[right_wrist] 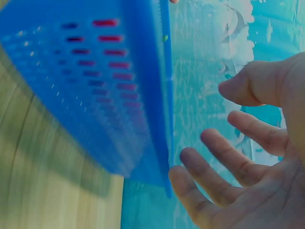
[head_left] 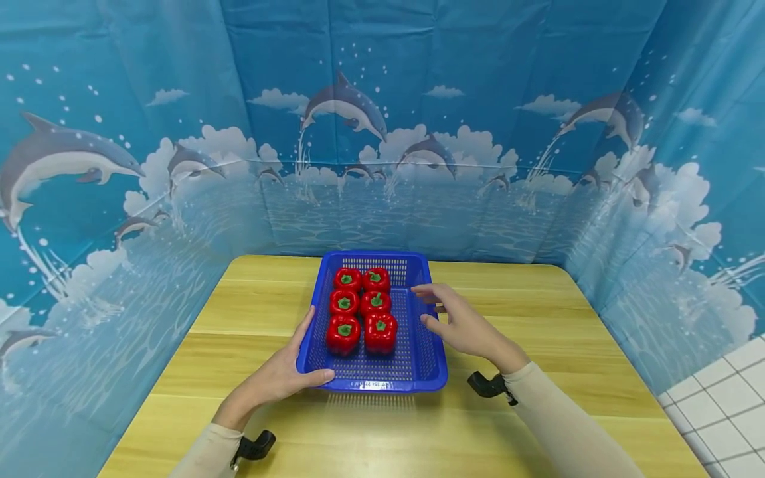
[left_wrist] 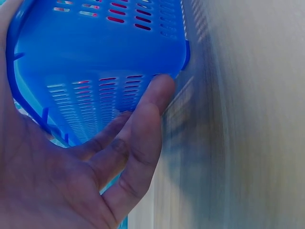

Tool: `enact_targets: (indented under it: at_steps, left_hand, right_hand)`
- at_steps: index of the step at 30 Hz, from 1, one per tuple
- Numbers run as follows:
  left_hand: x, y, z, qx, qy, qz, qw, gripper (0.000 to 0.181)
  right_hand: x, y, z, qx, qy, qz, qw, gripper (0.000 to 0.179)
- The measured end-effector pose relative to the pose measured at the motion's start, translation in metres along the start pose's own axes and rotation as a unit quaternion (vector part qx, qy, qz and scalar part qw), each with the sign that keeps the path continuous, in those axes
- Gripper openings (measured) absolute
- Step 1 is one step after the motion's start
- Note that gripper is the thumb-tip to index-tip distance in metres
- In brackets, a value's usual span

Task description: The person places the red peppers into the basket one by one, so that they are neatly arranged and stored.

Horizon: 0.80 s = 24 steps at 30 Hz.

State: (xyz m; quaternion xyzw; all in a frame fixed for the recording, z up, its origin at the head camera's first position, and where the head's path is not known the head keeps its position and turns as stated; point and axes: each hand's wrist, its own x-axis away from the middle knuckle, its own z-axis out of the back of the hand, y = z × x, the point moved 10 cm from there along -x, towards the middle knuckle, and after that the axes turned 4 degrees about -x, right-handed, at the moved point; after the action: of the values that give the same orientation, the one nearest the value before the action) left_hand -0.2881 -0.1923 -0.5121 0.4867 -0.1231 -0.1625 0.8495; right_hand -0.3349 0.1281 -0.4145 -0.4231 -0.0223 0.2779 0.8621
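Note:
A blue plastic basket (head_left: 430,384) with slotted walls stands on the wooden table, holding several red bell peppers (head_left: 380,334) with green stems, lined up in two columns on its left side. My left hand (head_left: 276,377) grips the basket's near left corner, thumb over the front rim. In the left wrist view, the fingers (left_wrist: 145,143) of that hand lie along the outside of the slotted wall. By the right rim hovers my right hand (head_left: 463,325), its fingers spread and loosely bent. The right wrist view shows this hand (right_wrist: 257,191) holding nothing, apart from the basket wall.
The light wooden table (head_left: 508,299) extends to both sides of the basket. Behind and around it hangs a blue curtain (head_left: 382,206) printed with dolphins. White tiles (head_left: 729,385) show at the far right. Each wrist carries a black mount (head_left: 254,446).

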Motion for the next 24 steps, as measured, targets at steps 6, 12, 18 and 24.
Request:
enact_targets:
  at_steps: [6, 12, 18, 24]
  left_hand:
    - [0.000, -0.003, 0.004, -0.039, 0.009, 0.017, 0.9991, 0.132]
    - [0.002, -0.003, 0.007, -0.055, 0.016, 0.023, 0.9981, 0.132]
    - [0.007, -0.001, 0.018, -0.091, 0.028, 0.027, 0.9950, 0.127]
    - [0.009, 0.001, 0.031, -0.116, 0.049, 0.027, 0.9917, 0.113]
  right_hand:
    - [0.017, 0.014, 0.017, 0.010, 0.046, 0.001, 0.9989, 0.052]
    - [0.033, 0.027, 0.027, 0.030, 0.065, -0.008, 0.9974, 0.051]
    - [0.048, 0.041, 0.032, 0.048, 0.072, -0.017, 0.9961, 0.049]
    - [0.060, 0.051, 0.041, 0.070, 0.087, -0.018, 0.9936, 0.051]
